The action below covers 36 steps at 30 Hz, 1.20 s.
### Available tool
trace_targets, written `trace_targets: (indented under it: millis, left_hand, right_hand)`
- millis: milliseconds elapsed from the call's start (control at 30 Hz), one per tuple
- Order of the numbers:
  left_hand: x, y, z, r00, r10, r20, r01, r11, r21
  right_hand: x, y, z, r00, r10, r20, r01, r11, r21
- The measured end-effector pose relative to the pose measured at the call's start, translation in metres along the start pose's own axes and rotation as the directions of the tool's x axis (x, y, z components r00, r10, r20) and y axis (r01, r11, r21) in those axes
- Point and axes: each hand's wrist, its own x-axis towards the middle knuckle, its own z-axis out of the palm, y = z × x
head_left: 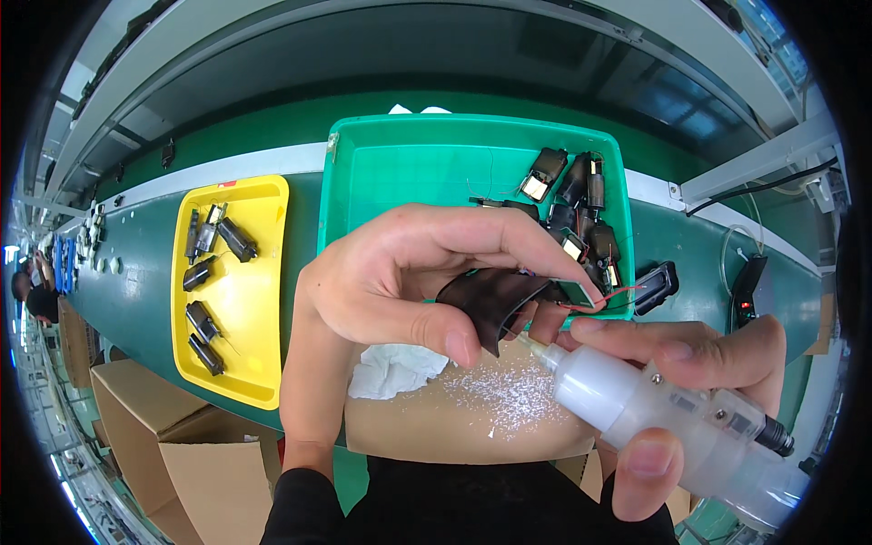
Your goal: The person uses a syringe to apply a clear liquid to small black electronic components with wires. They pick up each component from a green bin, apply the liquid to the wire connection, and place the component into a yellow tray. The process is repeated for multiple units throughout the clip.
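Note:
My left hand [391,282] is closed around a small black plastic housing [490,298], thumb below and fingers curled over the top. At its right end a small glass-like or metallic piece [575,292] shows, and thin red wires [618,292] stick out to the right. In my right hand [718,363] is a translucent white dispenser bottle [604,391] with a narrow tip, held at a slant. Its tip points up and left, close to the lower edge of the housing; whether they touch I cannot tell. Some left fingertips are partly hidden behind the housing.
A green bin [409,168] beyond my hands holds several black housings [581,195]. On the left, a yellow tray [259,318] carries more black parts. White tissue [395,368] and white specks [509,400] lie on brown cardboard [391,431]. A black device [745,295] stands at right.

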Motion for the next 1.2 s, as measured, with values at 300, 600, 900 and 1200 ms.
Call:
trace_targets:
  millis: [300, 600, 900, 1200]
  left_hand:
    - [-0.002, -0.002, -0.002, 1.000, 0.007, 0.015, -0.007, 1.000, -0.018]
    - [-0.002, 0.000, 0.000, 0.999, -0.038, -0.025, 0.037, 0.999, -0.024]
    - [-0.058, 0.075, 0.008, 0.870, -0.074, -0.488, 0.460, 0.483, 0.745]
    - [-0.093, 0.074, -0.004, 0.734, 0.332, -0.593, 0.679, -0.331, 0.655]
  right_hand:
    - [0.000, -0.001, 0.002, 0.999, 0.030, -0.017, -0.030, 0.999, -0.020]
    - [0.000, -0.006, 0.004, 0.998, 0.047, -0.037, -0.048, 0.998, -0.039]
    - [0.001, -0.018, -0.012, 0.990, 0.107, -0.094, -0.118, 0.986, -0.115]
    - [0.004, -0.018, -0.033, 0.996, 0.029, -0.080, -0.042, 0.986, -0.163]
